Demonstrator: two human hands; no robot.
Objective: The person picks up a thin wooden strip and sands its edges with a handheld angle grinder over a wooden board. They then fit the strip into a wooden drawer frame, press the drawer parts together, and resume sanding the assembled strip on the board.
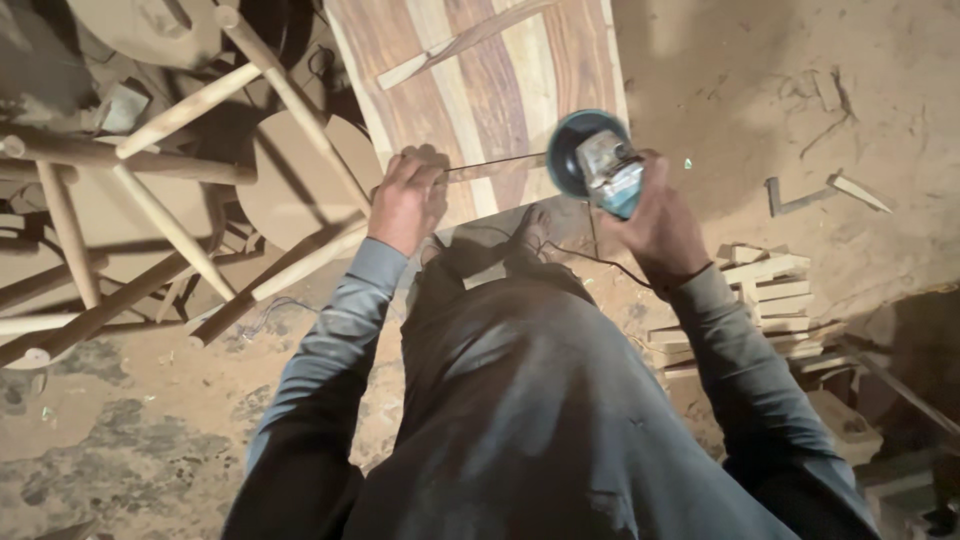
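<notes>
Near the frame's centre, the right hand (pixel 662 222) is clamping its fingers around a teal angle grinder (pixel 598 160) with a round disc, while the left hand (pixel 408 200) is gripping a thin wooden strip (pixel 497 162) over the striped board (pixel 480 90).

From my remote feed this reads as a rough woodworking shop. The floor (pixel 780 90) is bare packed earth dusted with sawdust, worn to grey patches at the lower left of the frame. The upper left is crowded with unfinished stools (pixel 170 200), pale turned legs and round seats tumbled together. At top centre lies a glued-up plank panel (pixel 480 90) in light and dark strips, with a loose offcut strip (pixel 455 45) across it. A stack of short cut wood blocks (pixel 770 290) sits at centre right, and scrap slivers (pixel 855 190) lie in the dirt at upper right. An angle grinder (pixel 595 160) with a trailing cord (pixel 590 258) shows near the middle.
</notes>
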